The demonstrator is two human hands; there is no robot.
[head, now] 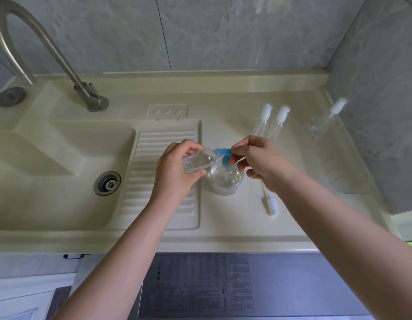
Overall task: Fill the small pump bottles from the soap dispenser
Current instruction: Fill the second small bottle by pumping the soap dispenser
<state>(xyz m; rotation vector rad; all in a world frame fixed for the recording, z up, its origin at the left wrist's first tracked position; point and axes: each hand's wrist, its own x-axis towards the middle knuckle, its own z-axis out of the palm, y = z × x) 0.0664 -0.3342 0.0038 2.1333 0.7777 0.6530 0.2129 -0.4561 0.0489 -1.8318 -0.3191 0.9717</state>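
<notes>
Head view: left hand (pixel 177 168) grips clear small bottle (pixel 197 160); right hand (pixel 261 161) pinches blue pump (pixel 225 155) on round dispenser (pixel 225 181).

Soft, even daylight, fairly bright; no harsh shadows. Faint soft shadow under forearms on counter (pixel 223 236) front edge. Pale sheen on wall tiles (pixel 223 31) top centre, streaky reflection at top right. Mild glare on faucet (pixel 38 42) curve. Strong wide-angle distortion: counter back edge bows, faucet and tile seams lean at left and right edges. Focus slightly soft overall; clear bottles at counter's right back corner (pixel 325 121) low contrast, hard to resolve. Bright overexposed sliver at right edge.
</notes>
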